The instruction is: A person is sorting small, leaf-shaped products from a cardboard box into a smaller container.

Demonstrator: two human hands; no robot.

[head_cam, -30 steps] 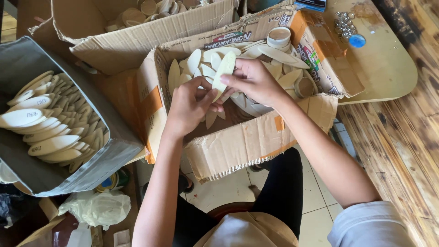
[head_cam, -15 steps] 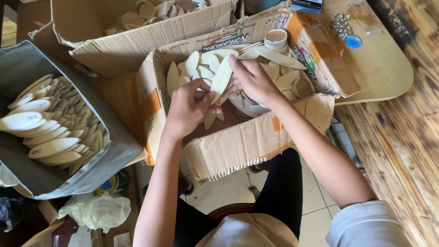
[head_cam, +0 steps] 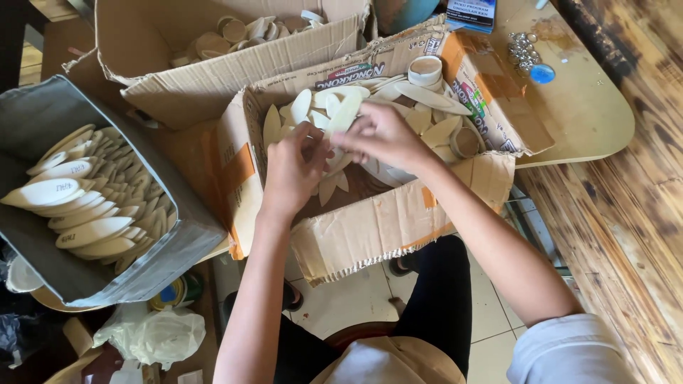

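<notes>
Fingertips of both hands, left hand [head_cam: 293, 171] and right hand [head_cam: 380, 136], pinch one pale leaf-shaped wooden blade [head_cam: 346, 112] above the open cardboard box [head_cam: 370, 227] of similar pieces. Thin, light and stiff, it probably snaps if bent; grip is best along its flat edges near mid-length.

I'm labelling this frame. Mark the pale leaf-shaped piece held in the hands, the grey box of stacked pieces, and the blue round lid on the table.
pale leaf-shaped piece [head_cam: 346, 112], head view, on its upper blade.
grey box [head_cam: 186, 235], head view, on its right wall.
blue round lid [head_cam: 542, 73], head view, on its top face.
</notes>
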